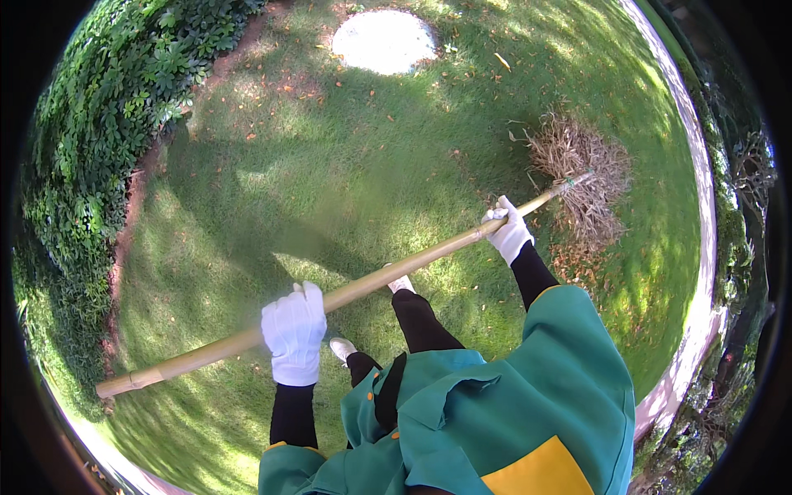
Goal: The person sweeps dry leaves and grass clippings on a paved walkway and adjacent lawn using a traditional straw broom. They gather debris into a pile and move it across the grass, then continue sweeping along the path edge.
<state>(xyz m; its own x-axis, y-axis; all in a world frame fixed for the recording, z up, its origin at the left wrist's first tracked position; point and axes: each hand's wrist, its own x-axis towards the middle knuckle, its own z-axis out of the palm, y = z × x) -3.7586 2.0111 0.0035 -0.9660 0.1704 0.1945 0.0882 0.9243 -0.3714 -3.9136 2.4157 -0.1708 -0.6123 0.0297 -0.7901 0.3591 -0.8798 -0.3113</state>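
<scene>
Holding broom pole (396, 271) two-handed, head view: left gloved hand (294, 326) wrapped round its lower-left stretch, forearm pointing up-frame; right gloved hand (509, 231) closed farther along, arm extended; pole slants across lawn (330, 165), twig head (590, 153) at right.

Can't see the stretch of pole (412, 262) under the left hand (294, 332), and the right hand (509, 231) covers another bit. The pole's far tip kinda gets lost in the twigs (612, 181), and that greenish tie (567, 183) is too tiny to make out. One shoe (402, 284) is half behind the pole. The jacket (536, 379) hides the upper legs and gets chopped by the lower edge. White patch (384, 41) up top is so washed out, no clue what it is.
</scene>
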